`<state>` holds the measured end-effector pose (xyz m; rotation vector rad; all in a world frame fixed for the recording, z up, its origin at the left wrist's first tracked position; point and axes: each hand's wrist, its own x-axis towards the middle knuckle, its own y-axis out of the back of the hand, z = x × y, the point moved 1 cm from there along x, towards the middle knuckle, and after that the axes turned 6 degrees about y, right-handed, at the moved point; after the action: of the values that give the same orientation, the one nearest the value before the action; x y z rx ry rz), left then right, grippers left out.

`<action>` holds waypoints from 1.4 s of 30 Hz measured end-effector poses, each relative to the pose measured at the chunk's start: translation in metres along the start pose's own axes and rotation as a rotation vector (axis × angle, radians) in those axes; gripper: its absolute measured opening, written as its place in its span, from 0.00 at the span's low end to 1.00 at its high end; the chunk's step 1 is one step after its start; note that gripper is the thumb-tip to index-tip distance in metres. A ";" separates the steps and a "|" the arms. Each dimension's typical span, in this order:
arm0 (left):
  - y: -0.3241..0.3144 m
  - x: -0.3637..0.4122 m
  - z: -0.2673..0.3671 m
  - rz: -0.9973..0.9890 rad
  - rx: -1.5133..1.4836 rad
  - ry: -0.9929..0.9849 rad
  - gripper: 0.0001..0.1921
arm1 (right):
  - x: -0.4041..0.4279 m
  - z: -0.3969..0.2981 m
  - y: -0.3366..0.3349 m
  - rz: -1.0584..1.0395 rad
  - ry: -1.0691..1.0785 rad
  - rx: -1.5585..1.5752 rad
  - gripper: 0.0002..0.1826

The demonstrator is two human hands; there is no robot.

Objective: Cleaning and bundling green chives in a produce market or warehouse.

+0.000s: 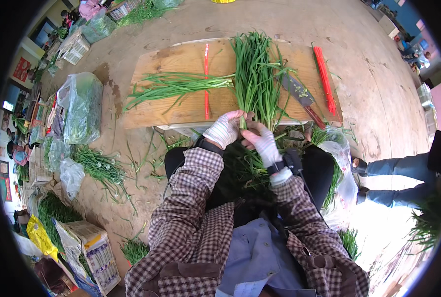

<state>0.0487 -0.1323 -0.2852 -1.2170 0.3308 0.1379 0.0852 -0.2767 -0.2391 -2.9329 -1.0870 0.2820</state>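
Observation:
At the near edge of a wooden board (161, 63), my left hand (223, 128) and my right hand (264, 144) meet in striped fingerless gloves. Between their fingertips is a pale-ended stalk of greens (242, 123). A thick bunch of garlic chives (255, 74) lies lengthwise on the board just beyond my fingers. To its left, a smaller bunch of chives (190, 84) rests crosswise over a single red tie strip (206, 104). On the right lies a cleaver (298, 91) with green bits on its blade, its wooden handle towards me. Farther right is a bundle of red strips (324, 80).
Loose greens (246, 167) fill my lap. A plastic bag of greens (339, 178) stands by my right knee, near a person's legs (395, 170). Leftward are a large bagged bale (83, 107), flowering chives (100, 167) on the floor and a plastic crate (101, 256).

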 end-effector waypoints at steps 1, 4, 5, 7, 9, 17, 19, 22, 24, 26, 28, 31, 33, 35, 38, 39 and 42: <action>-0.003 -0.001 0.002 -0.008 0.011 -0.004 0.09 | 0.002 0.003 -0.006 0.026 -0.082 0.064 0.11; 0.018 0.006 0.013 -0.028 0.265 -0.010 0.09 | 0.008 0.020 -0.006 -0.022 0.031 0.056 0.10; 0.032 0.008 0.017 -0.028 0.273 -0.026 0.09 | 0.002 0.024 -0.006 -0.062 0.138 -0.090 0.10; 0.032 0.005 0.015 0.153 0.241 -0.080 0.09 | -0.031 0.020 0.004 -0.201 0.375 -0.498 0.11; 0.018 -0.011 0.021 0.196 0.227 -0.084 0.11 | -0.069 0.014 0.014 -0.644 0.153 -0.692 0.13; 0.001 -0.013 0.015 0.331 0.555 -0.152 0.12 | 0.011 -0.065 0.005 -0.045 0.402 -0.981 0.22; 0.012 -0.002 0.012 0.286 0.539 -0.169 0.11 | 0.050 -0.052 -0.004 -0.032 0.375 -1.067 0.22; 0.010 -0.004 0.012 0.298 0.551 -0.167 0.11 | 0.070 -0.046 -0.008 -0.116 0.254 -0.925 0.20; 0.019 -0.009 0.020 0.344 0.544 -0.195 0.11 | 0.065 -0.049 0.001 -0.013 0.385 -0.677 0.13; 0.033 -0.013 0.028 0.439 0.510 -0.263 0.10 | 0.039 -0.065 0.026 -0.136 0.365 -0.219 0.09; 0.038 -0.015 0.029 0.467 0.518 -0.262 0.09 | 0.001 -0.079 0.063 -0.355 0.187 -0.283 0.11; 0.034 -0.005 0.026 0.538 0.601 -0.218 0.10 | -0.029 -0.077 0.088 -0.528 0.591 -1.219 0.17; 0.032 0.005 0.019 0.567 0.677 -0.151 0.11 | -0.033 -0.059 0.113 -0.110 0.121 -1.111 0.18; 0.035 0.011 0.015 0.616 0.644 -0.179 0.11 | -0.022 -0.043 0.111 0.029 0.181 -0.944 0.17; 0.039 0.016 0.008 0.567 0.612 -0.130 0.13 | -0.014 -0.026 0.102 0.105 0.268 -0.849 0.19; 0.037 0.017 0.007 0.546 0.596 -0.132 0.14 | -0.011 -0.022 0.100 0.148 0.336 -0.815 0.20; 0.034 0.012 0.012 0.565 0.699 -0.138 0.21 | 0.009 0.000 0.108 0.206 0.246 -0.721 0.22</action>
<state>0.0523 -0.1103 -0.3163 -0.3965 0.5410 0.5434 0.1614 -0.3526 -0.2479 -3.5542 -1.0071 -0.5885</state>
